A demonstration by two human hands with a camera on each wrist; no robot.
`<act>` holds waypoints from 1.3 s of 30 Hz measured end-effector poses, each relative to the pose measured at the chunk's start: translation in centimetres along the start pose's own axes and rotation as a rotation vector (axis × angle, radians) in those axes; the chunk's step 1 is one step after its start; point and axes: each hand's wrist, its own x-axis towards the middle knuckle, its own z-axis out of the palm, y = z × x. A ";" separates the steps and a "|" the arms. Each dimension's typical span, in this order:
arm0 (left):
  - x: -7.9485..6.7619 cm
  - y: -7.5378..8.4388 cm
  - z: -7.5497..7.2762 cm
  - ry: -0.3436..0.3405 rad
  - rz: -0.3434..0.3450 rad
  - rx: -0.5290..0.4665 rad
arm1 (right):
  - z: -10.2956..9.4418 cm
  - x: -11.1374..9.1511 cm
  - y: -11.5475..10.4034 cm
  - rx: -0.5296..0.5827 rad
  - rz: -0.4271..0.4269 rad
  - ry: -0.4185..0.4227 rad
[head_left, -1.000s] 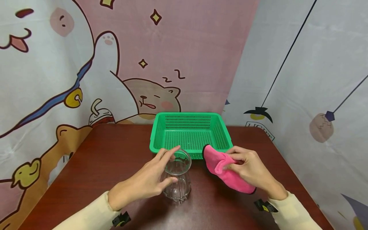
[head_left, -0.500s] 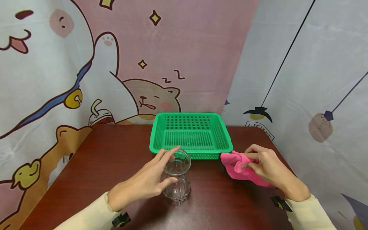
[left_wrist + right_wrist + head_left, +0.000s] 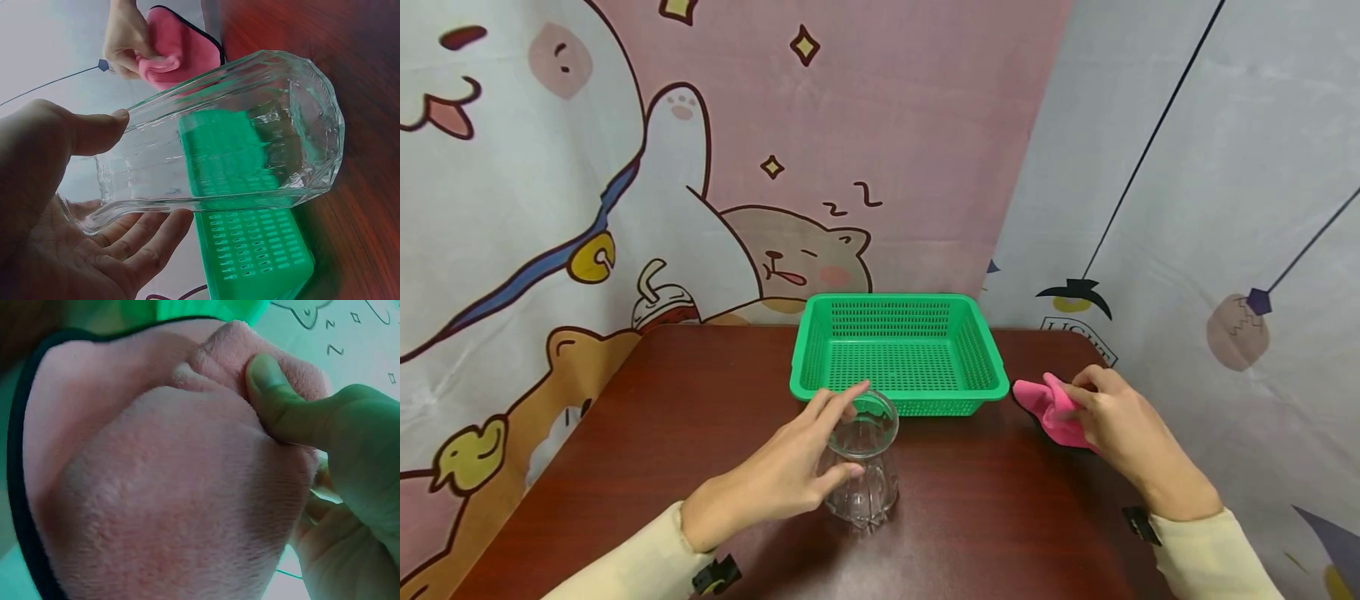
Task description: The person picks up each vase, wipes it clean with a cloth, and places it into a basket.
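Observation:
A clear faceted glass vase [image 3: 863, 483] with a flared rim is upright at the middle of the table. My left hand [image 3: 782, 458] holds it around the neck, thumb [image 3: 100, 132] on one side and fingers on the other. To the right, my right hand [image 3: 1120, 425] pinches a pink cloth [image 3: 1056, 412] with dark edging near the table's right side. Up close in the right wrist view, the thumb presses into a bunched fold of the cloth [image 3: 169, 475]. Whether the cloth touches the table is hard to tell.
Behind the vase stands a green perforated basket [image 3: 887, 362], with nothing in it. The dark red-brown table [image 3: 700, 400] meets a cartoon-printed curtain [image 3: 925, 125] at the back and on both sides.
My right hand has carried the pink cloth to the right and slightly away, from in front of the basket to the right of it. The left hand and the vase have stayed in place.

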 end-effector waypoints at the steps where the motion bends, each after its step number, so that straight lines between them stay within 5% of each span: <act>1: 0.0 0.0 0.0 0.001 0.004 0.000 | 0.3 0.0 0.0 0.020 0.017 -0.043; 7: 0.1 0.1 0.0 0.004 0.008 -0.003 | 2.3 -0.4 -0.2 0.270 0.115 -0.354; 13: 0.0 0.0 0.0 0.003 0.008 -0.004 | 4.1 -1.0 -1.0 0.428 0.116 -0.524; 23: 0.0 0.0 0.0 -0.005 0.001 -0.011 | 5.1 -1.7 -2.5 0.435 0.177 -0.622; 39: 0.1 0.2 -0.1 -0.004 -0.001 -0.018 | 4.5 -1.3 -2.7 0.397 0.199 -0.597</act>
